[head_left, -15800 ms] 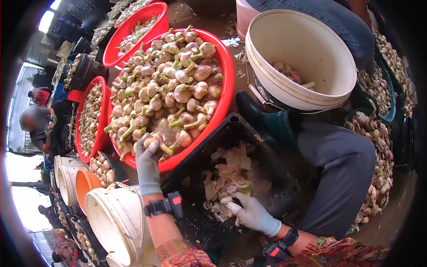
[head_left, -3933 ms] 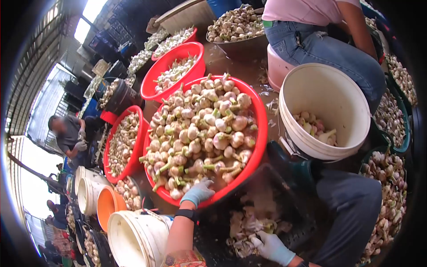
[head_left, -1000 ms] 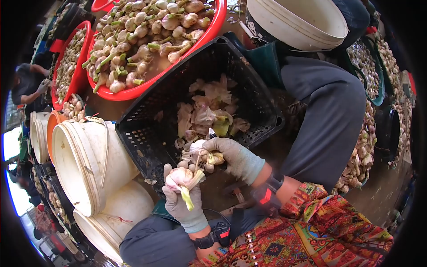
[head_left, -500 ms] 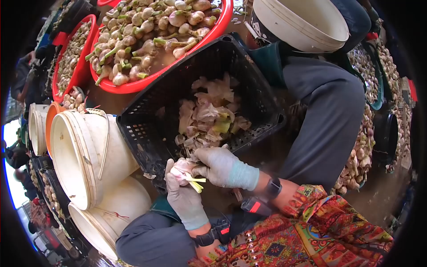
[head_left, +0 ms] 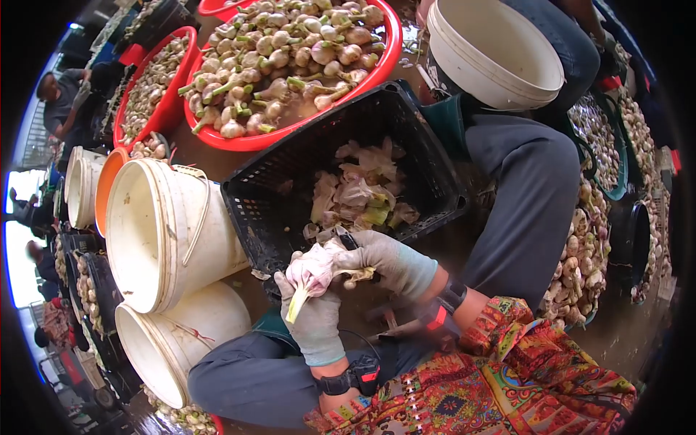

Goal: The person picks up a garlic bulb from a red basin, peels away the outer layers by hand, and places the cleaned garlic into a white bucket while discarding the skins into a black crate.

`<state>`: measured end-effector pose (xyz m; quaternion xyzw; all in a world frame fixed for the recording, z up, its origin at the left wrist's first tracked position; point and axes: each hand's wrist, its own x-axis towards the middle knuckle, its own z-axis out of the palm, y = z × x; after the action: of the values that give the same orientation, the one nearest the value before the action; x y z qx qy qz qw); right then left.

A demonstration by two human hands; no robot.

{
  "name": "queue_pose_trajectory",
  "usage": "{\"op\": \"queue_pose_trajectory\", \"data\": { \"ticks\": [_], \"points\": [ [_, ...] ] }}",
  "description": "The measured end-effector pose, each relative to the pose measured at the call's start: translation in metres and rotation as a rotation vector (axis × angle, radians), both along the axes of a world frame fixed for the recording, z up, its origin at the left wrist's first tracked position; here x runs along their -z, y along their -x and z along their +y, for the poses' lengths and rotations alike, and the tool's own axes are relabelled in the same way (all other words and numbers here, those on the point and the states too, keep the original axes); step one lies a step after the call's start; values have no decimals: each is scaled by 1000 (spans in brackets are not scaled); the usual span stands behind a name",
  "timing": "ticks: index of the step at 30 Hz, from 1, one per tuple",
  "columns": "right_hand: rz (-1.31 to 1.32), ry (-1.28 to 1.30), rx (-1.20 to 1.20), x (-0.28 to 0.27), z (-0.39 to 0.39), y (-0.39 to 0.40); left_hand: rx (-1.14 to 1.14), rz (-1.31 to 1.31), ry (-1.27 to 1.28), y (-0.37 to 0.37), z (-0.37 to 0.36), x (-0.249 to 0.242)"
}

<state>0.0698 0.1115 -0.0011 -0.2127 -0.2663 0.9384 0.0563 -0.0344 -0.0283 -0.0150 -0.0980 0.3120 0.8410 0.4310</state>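
Note:
My left hand [head_left: 315, 322], in a grey glove, grips a garlic bulb [head_left: 310, 267] with its pale green stem pointing down. My right hand [head_left: 388, 261], also gloved, holds a small dark-handled knife [head_left: 348, 241] against the bulb and pinches loose papery skin at its top. Both hands hover at the near edge of a black plastic crate [head_left: 290, 163] that holds a heap of garlic peelings [head_left: 362, 192].
A big red basin [head_left: 388, 54] full of garlic bulbs stands beyond the crate, with more red basins to its left. White buckets [head_left: 156, 232] stand at my left, another [head_left: 493, 51] at upper right. Garlic piles lie at right. A person crouches at far left.
The view shifted slightly. My right hand has slid to the top of the bulb and pulled skin away; the bulb has turned in my left hand, stem now pointing down.

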Motion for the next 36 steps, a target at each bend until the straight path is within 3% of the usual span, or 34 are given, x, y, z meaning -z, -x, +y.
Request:
{"op": "queue_pose_trajectory", "data": {
  "ticks": [2,5,8,11,16,17,18,19,20,22,24,26,28,30,32,34,36],
  "points": [
    [57,85,-5,4,2,-3,36,-78,-111,0,-2,-15],
    [75,-77,-35,-9,8,-7,191,232,74,4,-7,-18],
    [126,-46,-116,-7,13,-11,319,296,-8,1,-6,-16],
    [238,331,71,2,5,-6,281,98,-201,-5,-3,-16],
    [116,551,330,-4,18,-2,159,-176,-332,-19,15,-13],
    [124,569,378,-1,20,-1,176,-93,-306,-20,16,-4],
    [128,587,430,3,22,-1,273,89,-126,-19,27,-27],
    [325,531,369,6,24,3,335,140,-102,-17,26,-20],
    [268,296,303,5,24,-1,393,192,-79,-15,24,-11],
    [192,203,189,12,19,1,585,311,190,-9,23,-5],
    [205,222,206,15,22,0,553,291,217,-14,20,-9],
    [292,739,598,12,43,-6,461,199,203,-19,19,-12],
    [489,492,584,12,72,-14,363,126,185,-16,18,-12],
    [-165,-521,436,3,73,-9,113,-130,154,-11,20,-4],
    [-777,-1598,237,48,57,-2,96,-153,134,-5,22,-3],
    [-754,-1636,236,32,46,-1,78,-152,55,-5,19,-11],
    [-728,-1660,213,20,28,-3,31,-118,130,-8,11,-13]
  ]
}}
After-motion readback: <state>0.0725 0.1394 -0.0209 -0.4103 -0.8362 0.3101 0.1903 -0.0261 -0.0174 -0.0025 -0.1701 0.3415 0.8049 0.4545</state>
